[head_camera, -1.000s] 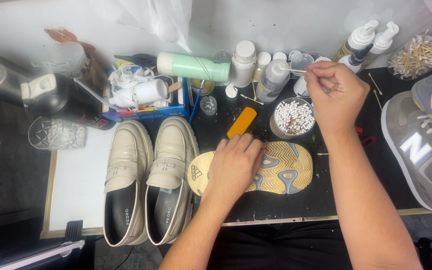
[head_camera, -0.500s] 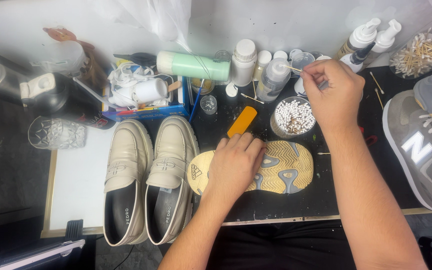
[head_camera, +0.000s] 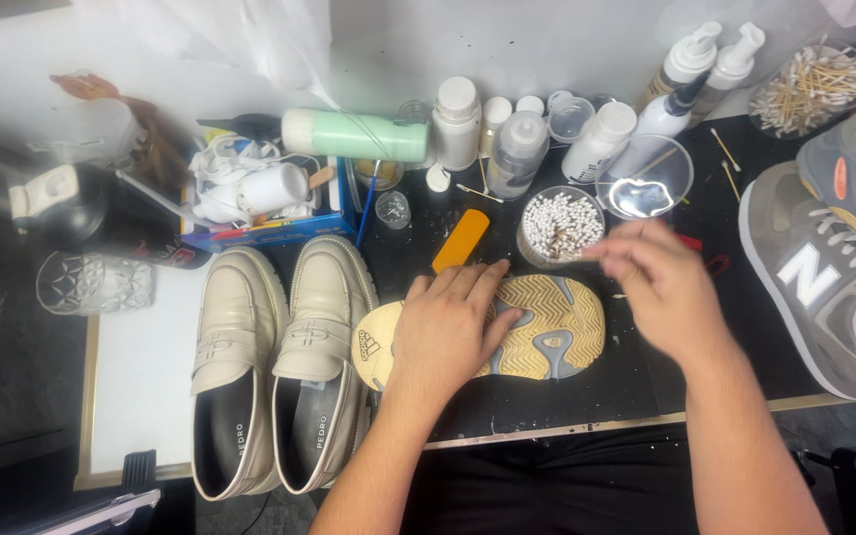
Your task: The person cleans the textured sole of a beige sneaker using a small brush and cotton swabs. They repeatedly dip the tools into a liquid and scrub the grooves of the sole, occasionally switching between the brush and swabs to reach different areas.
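On the dark worktop (head_camera: pixel 646 386), at the centre of the frame, our left hand (head_camera: pixel 448 332) presses flat and open on an upturned yellow shoe sole (head_camera: pixel 547 337), just right of the cream loafers (head_camera: pixel 279 367). Our right hand (head_camera: pixel 661 282), blurred, pinches what looks like a cotton swab beside the swab cup (head_camera: pixel 557 226). The sole looks mostly untouched; the swab work seems barely begun.

You are at a shoe-cleaning workbench, a small repair or care workshop. The black counter (head_camera: pixel 646 386) carries a pair of cream loafers (head_camera: pixel 274 367), grey sneakers (head_camera: pixel 834 248) and an upturned yellow shoe sole (head_camera: pixel 552 332). Along the white wall stand pump bottles (head_camera: pixel 705 59), small white bottles (head_camera: pixel 456 121), a pale green tube (head_camera: pixel 354 136), a cup of cotton swabs (head_camera: pixel 559 226) and a jar of used swabs (head_camera: pixel 812 87).
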